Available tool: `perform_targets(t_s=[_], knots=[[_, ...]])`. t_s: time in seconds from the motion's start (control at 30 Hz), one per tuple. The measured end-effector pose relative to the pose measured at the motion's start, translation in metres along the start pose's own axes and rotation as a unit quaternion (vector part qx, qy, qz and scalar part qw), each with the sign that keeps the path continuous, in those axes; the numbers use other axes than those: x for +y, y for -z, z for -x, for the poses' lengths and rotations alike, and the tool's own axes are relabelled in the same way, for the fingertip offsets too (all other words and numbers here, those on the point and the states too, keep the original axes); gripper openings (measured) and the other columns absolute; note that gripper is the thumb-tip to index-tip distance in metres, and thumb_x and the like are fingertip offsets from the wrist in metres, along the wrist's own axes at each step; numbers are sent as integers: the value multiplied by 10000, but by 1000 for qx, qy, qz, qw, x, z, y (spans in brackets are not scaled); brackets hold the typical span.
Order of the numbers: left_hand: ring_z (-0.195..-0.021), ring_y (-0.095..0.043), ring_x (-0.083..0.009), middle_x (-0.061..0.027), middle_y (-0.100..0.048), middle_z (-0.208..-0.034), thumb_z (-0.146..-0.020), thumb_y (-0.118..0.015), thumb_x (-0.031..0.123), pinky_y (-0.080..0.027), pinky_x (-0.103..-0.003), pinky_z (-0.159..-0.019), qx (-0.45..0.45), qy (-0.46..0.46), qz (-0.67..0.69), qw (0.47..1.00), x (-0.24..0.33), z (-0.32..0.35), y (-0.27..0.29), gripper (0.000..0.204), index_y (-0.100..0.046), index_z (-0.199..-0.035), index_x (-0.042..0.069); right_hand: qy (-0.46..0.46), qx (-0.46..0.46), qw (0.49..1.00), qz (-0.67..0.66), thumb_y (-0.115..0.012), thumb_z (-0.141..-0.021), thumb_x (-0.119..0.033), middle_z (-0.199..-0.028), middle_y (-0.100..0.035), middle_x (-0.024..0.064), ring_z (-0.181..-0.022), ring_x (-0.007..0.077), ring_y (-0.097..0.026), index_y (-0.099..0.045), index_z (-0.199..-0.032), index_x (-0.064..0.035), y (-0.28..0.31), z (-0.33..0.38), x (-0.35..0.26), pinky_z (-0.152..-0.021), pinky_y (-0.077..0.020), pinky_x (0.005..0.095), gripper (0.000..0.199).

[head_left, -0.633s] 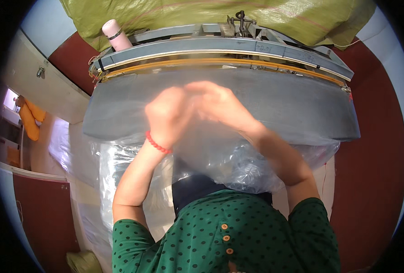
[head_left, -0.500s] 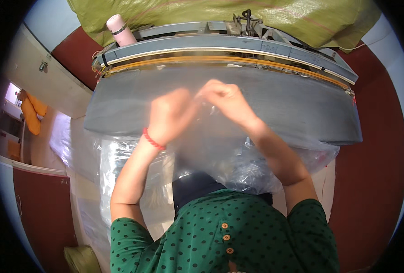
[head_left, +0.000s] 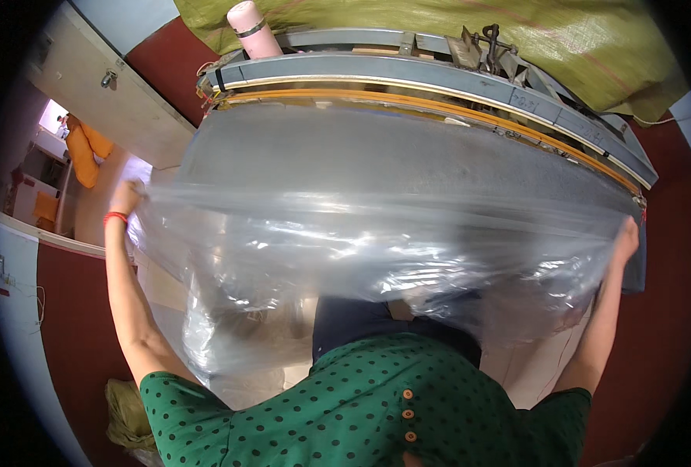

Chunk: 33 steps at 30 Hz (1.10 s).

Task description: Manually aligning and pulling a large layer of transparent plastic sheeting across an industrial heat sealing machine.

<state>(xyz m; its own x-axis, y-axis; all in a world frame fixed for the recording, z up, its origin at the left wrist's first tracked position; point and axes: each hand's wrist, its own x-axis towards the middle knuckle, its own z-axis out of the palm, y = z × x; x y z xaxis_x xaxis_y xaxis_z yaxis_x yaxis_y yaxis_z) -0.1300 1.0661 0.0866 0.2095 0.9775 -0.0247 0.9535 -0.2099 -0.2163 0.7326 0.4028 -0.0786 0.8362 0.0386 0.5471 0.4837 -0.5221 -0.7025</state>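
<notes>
Spread wide now, the left hand (head_left: 127, 196) and the right hand (head_left: 628, 240) no longer come close together over the grey desk (head_left: 283, 148). From the head view, both look closed, fingers curled, each pinching one end of the clear plastic sheet (head_left: 345, 237). It stretches between them across the desk's near side and hangs before the dark trousers (head_left: 345, 323). Gripping so far apart seems to keep its upper edge taut, while the looser part below sags and creases.
</notes>
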Motion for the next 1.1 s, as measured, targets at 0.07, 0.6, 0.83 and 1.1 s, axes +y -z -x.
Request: perform_targets(t_s=[0.07,0.6,0.83,1.1], knots=[[-809,-565,-307,-165,-594,-837,-675,-661,116,-443,-366,-763,421,-101,272,860,3,-20,32,254,-598,-905,26,-46,7,994,98,-458,-885,-359,-915,-629,106,-830,171,-558,-587,-1000,13,40,-30,60,-784,-421,305,410],[-1229,-338,-283,-139,-388,-1314,-789,-598,276,-322,-360,-982,142,-181,296,927,192,-35,-74,481,-476,-1191,42,-108,-46,860,497,-313,-897,-445,-983,-587,185,-911,392,-544,-545,-1016,-81,73,-14,27,-740,-431,473,448],[-1269,-265,-332,-35,-301,-1388,-780,-432,599,-152,-622,-972,82,49,235,967,199,-125,-118,606,-403,-1285,266,-117,-32,899,420,-347,-888,-431,-1047,-588,133,-965,331,-555,-524,-1146,-150,97,-29,79,-790,-431,453,420],[-882,-583,-217,-130,-614,-983,-856,-492,170,-446,-321,-796,342,-62,424,836,258,-67,-71,256,-590,-1009,-11,-97,-23,877,470,-364,-884,-381,-919,-620,162,-885,334,-589,-589,-941,-87,56,-14,-5,-750,-456,452,374]])
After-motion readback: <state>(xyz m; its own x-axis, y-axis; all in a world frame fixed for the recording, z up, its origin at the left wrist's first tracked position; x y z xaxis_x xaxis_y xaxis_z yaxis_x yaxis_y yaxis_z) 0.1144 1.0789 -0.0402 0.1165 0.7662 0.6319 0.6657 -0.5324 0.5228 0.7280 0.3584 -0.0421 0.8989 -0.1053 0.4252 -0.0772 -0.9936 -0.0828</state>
